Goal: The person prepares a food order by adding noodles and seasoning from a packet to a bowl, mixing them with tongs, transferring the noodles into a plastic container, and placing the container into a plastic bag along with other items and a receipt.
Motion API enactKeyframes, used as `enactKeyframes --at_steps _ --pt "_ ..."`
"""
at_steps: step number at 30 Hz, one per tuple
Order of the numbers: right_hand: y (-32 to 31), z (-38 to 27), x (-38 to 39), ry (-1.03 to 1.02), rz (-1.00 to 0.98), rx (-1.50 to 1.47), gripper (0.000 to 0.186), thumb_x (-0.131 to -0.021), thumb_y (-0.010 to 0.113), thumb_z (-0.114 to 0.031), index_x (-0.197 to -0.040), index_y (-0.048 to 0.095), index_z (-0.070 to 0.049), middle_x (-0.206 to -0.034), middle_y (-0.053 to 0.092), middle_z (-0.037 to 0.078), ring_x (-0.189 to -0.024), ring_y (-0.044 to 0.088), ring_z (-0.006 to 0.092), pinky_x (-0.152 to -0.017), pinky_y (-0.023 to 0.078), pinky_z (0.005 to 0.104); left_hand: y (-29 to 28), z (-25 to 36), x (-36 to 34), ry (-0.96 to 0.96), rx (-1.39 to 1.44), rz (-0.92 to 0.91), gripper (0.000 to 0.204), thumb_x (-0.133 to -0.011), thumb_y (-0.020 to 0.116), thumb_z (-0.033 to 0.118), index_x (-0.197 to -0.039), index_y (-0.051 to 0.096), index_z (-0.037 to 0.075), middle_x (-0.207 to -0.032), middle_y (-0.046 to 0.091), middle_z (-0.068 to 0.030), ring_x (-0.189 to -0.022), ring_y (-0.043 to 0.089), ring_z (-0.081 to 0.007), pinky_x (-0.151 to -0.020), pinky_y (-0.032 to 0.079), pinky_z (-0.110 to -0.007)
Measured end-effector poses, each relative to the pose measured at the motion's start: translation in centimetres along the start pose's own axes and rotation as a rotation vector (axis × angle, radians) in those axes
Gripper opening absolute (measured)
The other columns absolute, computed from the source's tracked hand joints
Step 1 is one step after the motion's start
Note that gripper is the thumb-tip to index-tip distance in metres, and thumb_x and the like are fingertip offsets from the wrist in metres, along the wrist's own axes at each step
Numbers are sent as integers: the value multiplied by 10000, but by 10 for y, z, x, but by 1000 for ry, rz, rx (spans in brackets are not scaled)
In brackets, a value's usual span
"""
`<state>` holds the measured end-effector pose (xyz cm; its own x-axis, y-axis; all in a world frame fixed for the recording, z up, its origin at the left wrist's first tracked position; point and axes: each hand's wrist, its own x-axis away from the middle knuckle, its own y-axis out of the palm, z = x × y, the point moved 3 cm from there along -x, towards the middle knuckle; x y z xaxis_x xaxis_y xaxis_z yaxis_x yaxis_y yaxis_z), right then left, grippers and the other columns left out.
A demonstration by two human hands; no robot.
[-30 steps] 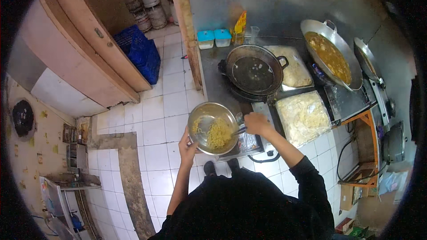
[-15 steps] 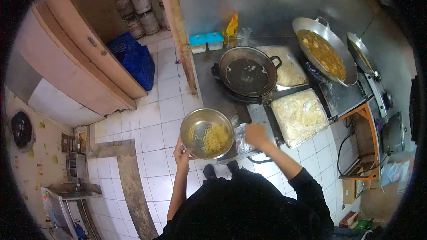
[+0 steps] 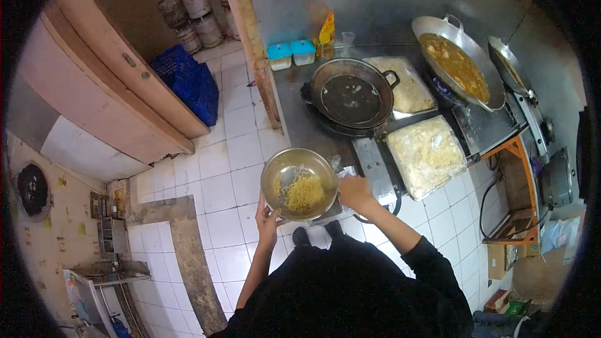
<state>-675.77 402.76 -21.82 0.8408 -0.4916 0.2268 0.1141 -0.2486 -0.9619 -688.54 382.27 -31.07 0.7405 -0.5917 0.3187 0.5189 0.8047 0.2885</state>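
Note:
My left hand (image 3: 268, 220) grips a steel bowl (image 3: 273, 174) from its left underside; inside lies a pile of yellow noodles (image 3: 302, 193). My right hand (image 3: 355, 194) is blurred and closed just off the bowl's right rim; I cannot make out what it holds. Behind the bowl a black wok (image 3: 350, 100) with dark liquid sits on the steel counter (image 3: 291, 122). To the right, a plastic-wrapped tray of pale food (image 3: 424, 156) lies at the counter's front, and a second wrapped tray (image 3: 407, 91) lies partly behind the wok.
Right: a large wok of brown stew (image 3: 454, 66) and another pan (image 3: 507, 62). Back: lidded tubs (image 3: 292, 53), a yellow package (image 3: 325, 34). Left: a doorway with gas cylinders (image 3: 194, 3) and blue crates (image 3: 188, 87), a tiled floor (image 3: 219, 200), and a metal sink unit (image 3: 94, 294).
The bowl has come slightly nearer my body. My right hand has moved down toward me; the utensil seen in it a second ago no longer shows clearly.

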Motion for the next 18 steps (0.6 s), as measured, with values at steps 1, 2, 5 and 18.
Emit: enactKeyframes --at_steps 1,2,5,18 --pt "-1 -3 2 -72 -64 17 180 -653 601 -116 -814 611 -36 -766 609 164 -734 615 317 -651 503 396 -3 -1 -2 -3 -2 -23 743 -755 488 -33 -1396 151 133 -1074 521 -157 -862 591 -236 -646 575 -363" --pt "-8 -4 6 -117 8 -24 153 -649 596 -95 -790 621 -43 -742 606 155 -720 617 305 -635 503 388 -7 -1 -4 0 -1 -17 743 -755 488 -33 -1396 151 133 -1074 521 -157 -862 591 -236 -646 575 -363" --pt "-27 -2 10 -93 159 37 122 -630 605 -95 -742 627 -49 -739 604 149 -720 617 299 -631 498 399 -9 1 -9 -15 -1 -52 733 -754 461 -33 -1395 170 170 -1134 511 -169 -941 574 -262 -641 570 -378" --pt "46 9 -23 207 102 -377 324 -637 700 -345 -780 651 -58 -790 630 177 -723 622 342 -656 503 423 -2 8 -3 -29 -69 -95 773 -746 521 -62 -1395 172 173 -991 578 -123 -810 619 -216 -604 572 -317"
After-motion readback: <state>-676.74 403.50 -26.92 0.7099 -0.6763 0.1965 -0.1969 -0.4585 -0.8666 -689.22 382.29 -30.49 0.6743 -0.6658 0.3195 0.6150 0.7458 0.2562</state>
